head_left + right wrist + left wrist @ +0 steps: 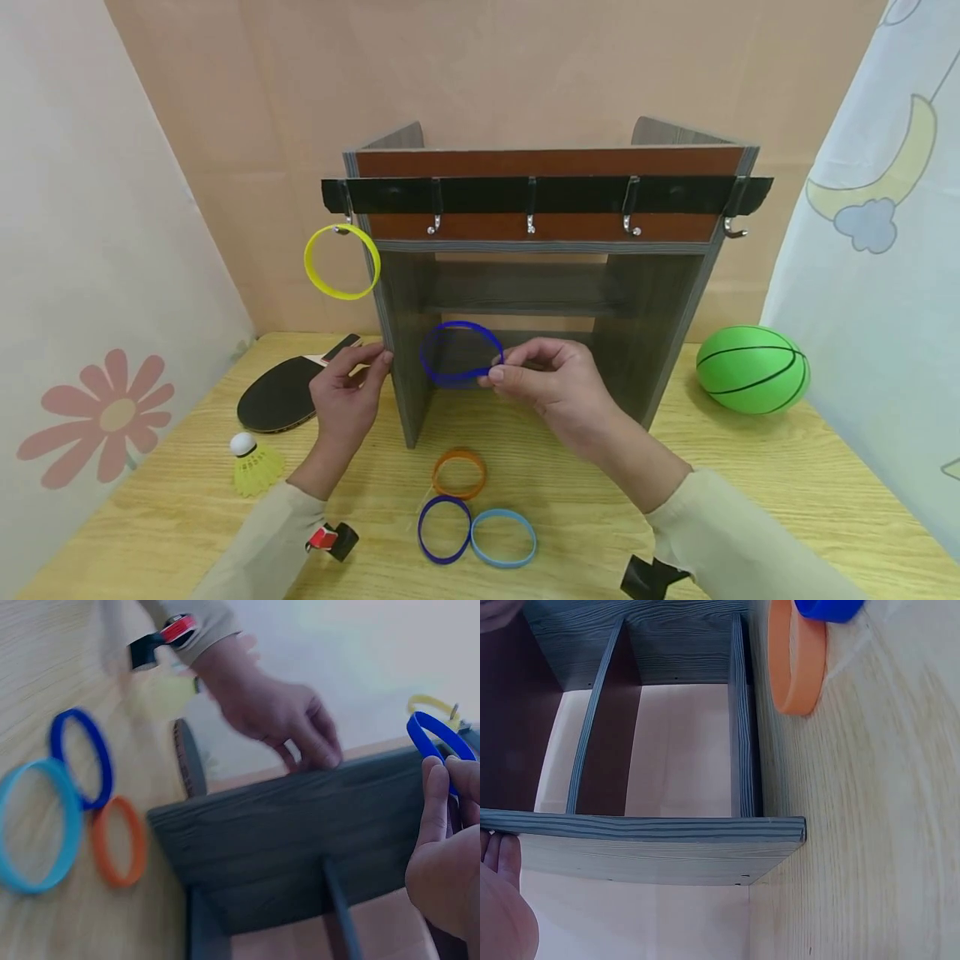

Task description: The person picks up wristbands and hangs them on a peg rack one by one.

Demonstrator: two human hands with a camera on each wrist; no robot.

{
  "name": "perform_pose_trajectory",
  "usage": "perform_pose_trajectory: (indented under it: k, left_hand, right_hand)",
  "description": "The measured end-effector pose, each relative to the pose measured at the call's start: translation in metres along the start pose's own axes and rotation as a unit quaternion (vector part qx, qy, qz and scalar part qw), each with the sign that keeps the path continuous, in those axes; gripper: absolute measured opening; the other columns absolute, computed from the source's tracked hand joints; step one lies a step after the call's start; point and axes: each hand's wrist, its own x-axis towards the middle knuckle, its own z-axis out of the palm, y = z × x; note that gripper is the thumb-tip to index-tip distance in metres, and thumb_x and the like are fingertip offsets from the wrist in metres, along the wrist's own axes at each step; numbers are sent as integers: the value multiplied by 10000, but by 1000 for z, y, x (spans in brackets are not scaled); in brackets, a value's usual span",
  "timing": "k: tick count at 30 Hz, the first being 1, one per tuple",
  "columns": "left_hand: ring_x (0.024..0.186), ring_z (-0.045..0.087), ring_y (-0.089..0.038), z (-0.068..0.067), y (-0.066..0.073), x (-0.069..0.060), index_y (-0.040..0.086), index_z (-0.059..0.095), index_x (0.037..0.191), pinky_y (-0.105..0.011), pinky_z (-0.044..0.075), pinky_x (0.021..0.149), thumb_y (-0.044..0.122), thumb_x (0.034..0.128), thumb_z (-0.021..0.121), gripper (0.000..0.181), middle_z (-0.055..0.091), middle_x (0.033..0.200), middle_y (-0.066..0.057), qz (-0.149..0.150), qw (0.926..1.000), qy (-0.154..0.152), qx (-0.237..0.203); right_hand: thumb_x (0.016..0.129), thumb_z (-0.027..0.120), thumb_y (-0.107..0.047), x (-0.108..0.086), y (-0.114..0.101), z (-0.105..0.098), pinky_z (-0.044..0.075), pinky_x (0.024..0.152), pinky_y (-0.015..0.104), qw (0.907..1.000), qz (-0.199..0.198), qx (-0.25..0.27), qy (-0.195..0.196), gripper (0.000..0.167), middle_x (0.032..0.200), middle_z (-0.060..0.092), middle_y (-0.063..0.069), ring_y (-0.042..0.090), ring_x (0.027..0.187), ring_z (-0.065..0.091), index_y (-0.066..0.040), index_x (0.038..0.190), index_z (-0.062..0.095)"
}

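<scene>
My right hand (558, 387) pinches a blue silicone wristband (459, 323) between thumb and fingers, in front of the wooden shelf unit (536, 248) and below its row of hooks. My left hand (348, 392) holds the front edge of the unit's left side panel (645, 829), its fingertips against the outer face in the left wrist view. From the leftmost hook hangs a yellow wristband (342, 297). On the table in front of the unit lie an orange wristband (459, 495), a dark blue wristband (422, 533) and a light blue wristband (504, 565).
Metal hooks (632, 225) line a black strip (480, 196) across the unit's upper front. To the left lie a black table tennis bat (277, 396) and a yellow shuttlecock (257, 468). A green ball (752, 371) sits right of the unit on the wooden table (750, 483).
</scene>
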Motion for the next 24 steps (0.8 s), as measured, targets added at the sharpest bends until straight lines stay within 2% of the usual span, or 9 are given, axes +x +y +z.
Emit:
perform_pose_trajectory:
  k: [3, 6, 12, 16, 24]
  left_hand:
    - [755, 646, -99, -1, -3, -1, -162, 662, 901, -214, 551, 692, -255, 747, 635, 181, 644, 825, -249, 17, 9999, 33, -128]
    - [756, 647, -105, -1, -5, -2, -144, 672, 909, -229, 555, 697, -226, 761, 648, 171, 646, 831, -241, -17, 10000, 30, -67]
    - [751, 645, -94, -1, -6, -3, -120, 681, 906, -240, 557, 703, -178, 785, 663, 136, 654, 832, -217, -140, 9999, 2, 79]
    - [740, 643, -92, -1, -6, -3, -119, 681, 901, -235, 555, 702, -169, 785, 671, 127, 658, 832, -209, -82, 9999, 23, 130]
    - [754, 647, -110, -2, -7, -3, -120, 680, 920, -259, 557, 710, -175, 783, 668, 148, 660, 845, -216, -129, 9999, -9, 76]
  right_hand:
    - [840, 656, 85, 6, -8, 11, 537, 825, 345, 9997, -194, 95, -60, 149, 885, 635, 117, 265, 866, 676, -52, 783, 656]
    - [838, 667, 78, 11, -14, 18, 527, 849, 364, 9989, -366, 257, -118, 133, 872, 626, 117, 281, 887, 671, -43, 785, 654]
    - [858, 612, 122, 21, -23, 25, 530, 842, 355, 9955, -737, 559, -215, 190, 863, 645, 103, 262, 875, 675, -45, 782, 659]
    - [870, 555, 159, 27, -29, 30, 537, 825, 336, 9926, -964, 683, -264, 255, 851, 653, 103, 248, 839, 681, -50, 775, 667]
    - [887, 553, 137, 39, -38, 37, 528, 846, 364, 9882, -1275, 773, -345, 239, 828, 661, 107, 254, 843, 678, -41, 798, 686]
